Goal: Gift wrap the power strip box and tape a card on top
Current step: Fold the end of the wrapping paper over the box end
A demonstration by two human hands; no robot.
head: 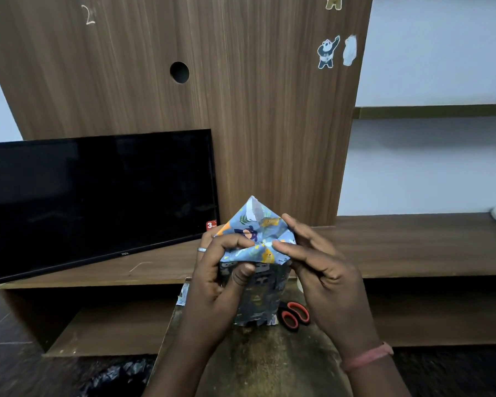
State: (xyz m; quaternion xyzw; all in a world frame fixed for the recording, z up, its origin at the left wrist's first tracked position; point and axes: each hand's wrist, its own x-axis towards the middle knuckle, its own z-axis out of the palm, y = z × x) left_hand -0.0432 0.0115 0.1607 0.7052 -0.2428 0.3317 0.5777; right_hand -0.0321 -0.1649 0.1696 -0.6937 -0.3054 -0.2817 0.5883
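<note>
— Where's the box (pixel 255 293) now?

— Standing on end on the small worn counter (pixel 269 365) right in front of the person, already covered in blue wrapping paper (pixel 258 233) printed with little animals. The top end isn't closed; the paper sticks up there in a loose point.

— And the hands?

— Both up at that open end. The left hand (pixel 218 279) has its fingers curled round the upper left side of the box, index finger hooked over the folded paper, thumb pressed against the front face. There's a ring on one finger of that hand.

— The right one?

— The right hand (pixel 318 267) comes in from the other side. Its forefinger and thumb meet at the middle of the fold, pinching the paper there, with the other fingers loosely bent below. A pink band sits on that wrist.

— Anything else on the counter?

— A pair of scissors with red-and-black handles (pixel 294 315), lying just behind the box on the right, partly hidden by the right hand. A scrap of the same paper (pixel 183 295) pokes out at the left edge.

— And behind?

— A dark television (pixel 98 202) leaning on a wooden shelf (pixel 413 242), with a tall wooden panel (pixel 212 96) behind it. The panel has a round hole and some bear stickers (pixel 328 51) near its top right.
</note>
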